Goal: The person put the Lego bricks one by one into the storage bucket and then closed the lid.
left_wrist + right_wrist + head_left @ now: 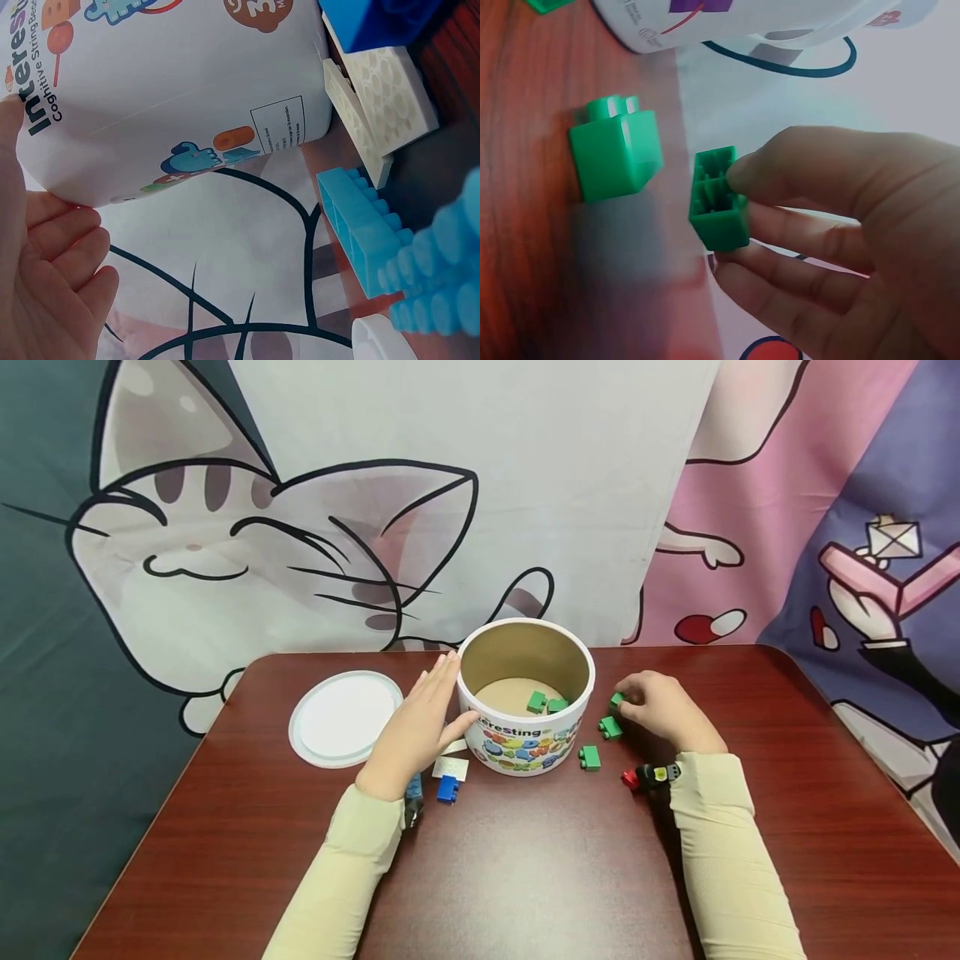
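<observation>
A white round bucket [525,747] with a printed label stands upright, its top uncovered. My left hand [418,727] lies along the bucket's left side with straight fingers, the thumb apart and pointing at the front of the label. To the right of the bucket, my right hand [663,706] pinches a green toy brick [718,196] between thumb and fingers, its hollow underside showing in the right wrist view. Another green brick [610,727] sits on the table beside that hand, and one more green brick [589,757] is nearer the front. Inside the bucket lie green bricks [536,702].
A white round lid [345,718] lies flat at the table's left. Between left forearm and bucket are a dark blue brick [447,789], cream flat plates [390,97] and light blue bricks [360,232]. Printed cloth [525,510] hangs behind the table's back edge.
</observation>
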